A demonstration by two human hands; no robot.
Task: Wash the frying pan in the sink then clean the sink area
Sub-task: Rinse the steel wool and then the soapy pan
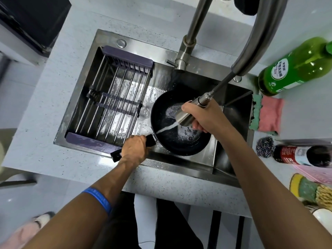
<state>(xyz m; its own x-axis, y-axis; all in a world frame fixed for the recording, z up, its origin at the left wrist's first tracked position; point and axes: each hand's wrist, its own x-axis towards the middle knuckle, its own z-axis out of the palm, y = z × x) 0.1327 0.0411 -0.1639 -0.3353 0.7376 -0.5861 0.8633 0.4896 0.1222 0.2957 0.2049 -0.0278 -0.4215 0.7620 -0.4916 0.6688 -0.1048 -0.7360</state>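
Note:
A black frying pan point(172, 139) sits in the steel sink point(233, 112), with soapy water and bubbles inside it. My left hand point(134, 150) grips the pan's black handle at the sink's front edge. My right hand point(206, 117) holds the pull-out spray head point(190, 112) of the faucet over the pan. A stream of water runs from the spray head onto the pan's left inner side.
A metal drain rack point(111, 103) spans the sink's left half. On the counter to the right are a green detergent bottle point(294, 69), pink and green cloths point(267, 114), a steel scourer point(265, 146), a dark bottle point(303, 155) and a sponge point(301, 187). The faucet base point(185, 51) stands behind the sink.

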